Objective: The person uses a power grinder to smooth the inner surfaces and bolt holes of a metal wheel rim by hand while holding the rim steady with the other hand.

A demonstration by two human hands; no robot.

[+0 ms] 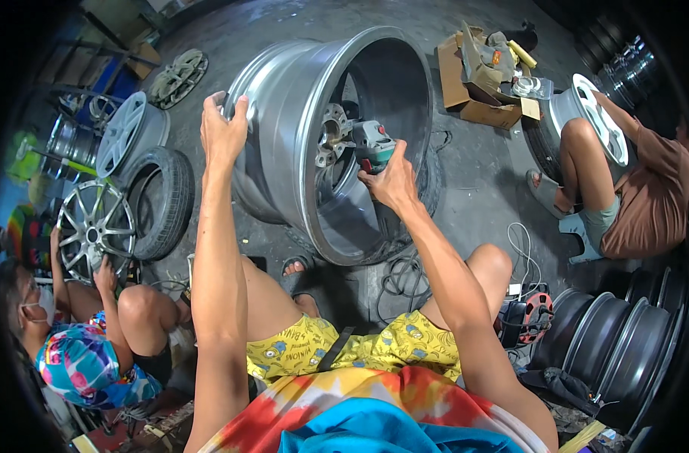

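A large silver-grey wheel rim [280, 128] stands upright in front of me, its deep hollow barrel turned toward the right. My left hand [224, 132] grips its left edge, thumb and fingers apart around the lip; some fingertips are hidden. Wrapped round a grey-green power tool with red buttons, like an angle grinder [373, 142], my right hand [393, 177] is closed at the mouth of the barrel. The tool's head points inward near the bolt-hole hub [333, 136]. Its working end is hard to make out.
A tire [161, 204] and a spoked rim [95, 230] stand left, beside a crouching co-worker [95, 347]. Another person [647, 189] sits right with a white rim [605, 124]. Black cable [401, 283], a red cable reel [537, 313], stacked rims [609, 332] and a cardboard box [477, 94] surround me.
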